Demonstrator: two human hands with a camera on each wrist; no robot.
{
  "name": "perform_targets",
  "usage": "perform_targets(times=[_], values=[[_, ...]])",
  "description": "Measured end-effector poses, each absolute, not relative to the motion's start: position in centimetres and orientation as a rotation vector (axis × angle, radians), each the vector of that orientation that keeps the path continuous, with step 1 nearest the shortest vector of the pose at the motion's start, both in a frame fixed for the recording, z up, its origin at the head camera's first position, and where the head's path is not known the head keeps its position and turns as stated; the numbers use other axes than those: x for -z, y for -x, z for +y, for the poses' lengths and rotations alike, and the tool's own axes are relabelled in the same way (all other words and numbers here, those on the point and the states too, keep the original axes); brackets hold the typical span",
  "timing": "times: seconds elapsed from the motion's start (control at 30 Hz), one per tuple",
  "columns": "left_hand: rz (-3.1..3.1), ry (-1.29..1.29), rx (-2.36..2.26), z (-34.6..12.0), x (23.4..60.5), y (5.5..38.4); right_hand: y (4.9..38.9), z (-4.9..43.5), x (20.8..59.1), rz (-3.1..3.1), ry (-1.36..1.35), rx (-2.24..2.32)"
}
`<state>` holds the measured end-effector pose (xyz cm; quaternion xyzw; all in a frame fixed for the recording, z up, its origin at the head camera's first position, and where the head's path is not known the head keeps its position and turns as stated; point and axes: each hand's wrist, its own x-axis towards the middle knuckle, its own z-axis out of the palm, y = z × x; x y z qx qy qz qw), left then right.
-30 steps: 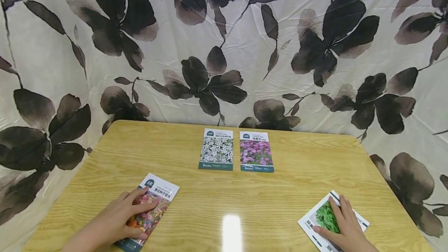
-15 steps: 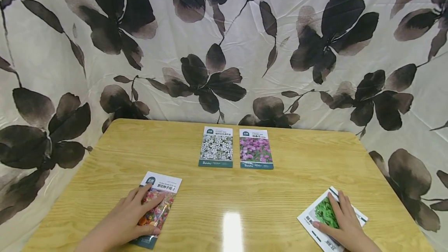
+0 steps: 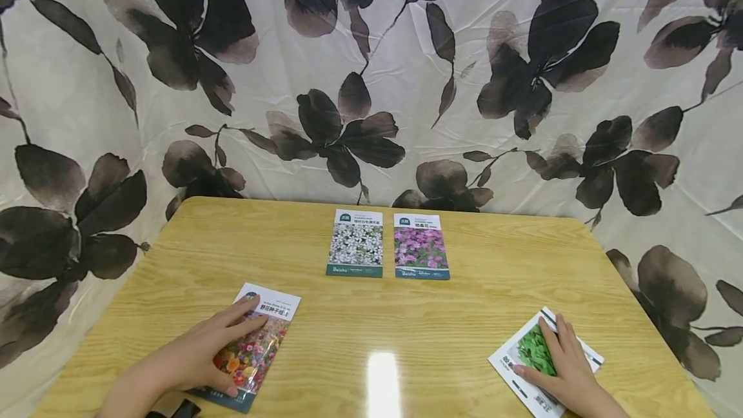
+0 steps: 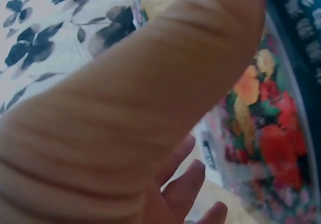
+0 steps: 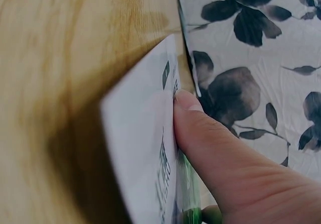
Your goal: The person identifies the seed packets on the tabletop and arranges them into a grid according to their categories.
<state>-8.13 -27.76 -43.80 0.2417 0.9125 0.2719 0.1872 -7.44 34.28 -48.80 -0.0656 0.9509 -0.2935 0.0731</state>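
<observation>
My left hand (image 3: 200,344) lies over a seed packet with mixed wildflowers (image 3: 255,347), its fingers spread and extended across the picture. This packet lies tilted on the wooden table (image 3: 325,334); in the left wrist view the wildflower packet's red and orange blooms (image 4: 276,143) show beside my forearm. On the right side, my right hand (image 3: 571,363) rests on a white seed packet with green leaves (image 3: 533,348), fingers fairly straight. In the right wrist view my thumb (image 5: 200,123) presses along the white packet's (image 5: 140,128) face, and the packet's near edge casts a shadow on the table.
A seed packet with white flowers (image 3: 355,244) and one with purple flowers (image 3: 420,247) lie side by side near the table's back edge. A cloth printed with dark flowers (image 3: 342,50) hangs behind the table. Light reflects off the front middle of the tabletop.
The wildflower packet slid slightly right and turned a little straighter. My left hand then shifted left across it, baring more of its picture. My right hand and its packet stay nearly the same.
</observation>
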Motion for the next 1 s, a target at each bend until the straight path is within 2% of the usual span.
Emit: perform_targets(times=[0.27, 1.0], values=[[2.585, -0.751, -0.774, -27.1, 44.6, 8.7, 7.3, 34.5, 48.7, 2.859, 0.196, 0.889], [2.587, -0.678, -0.723, -26.0, 44.3, 8.2, 7.5, 34.4, 48.6, 2.815, 0.198, 0.908]])
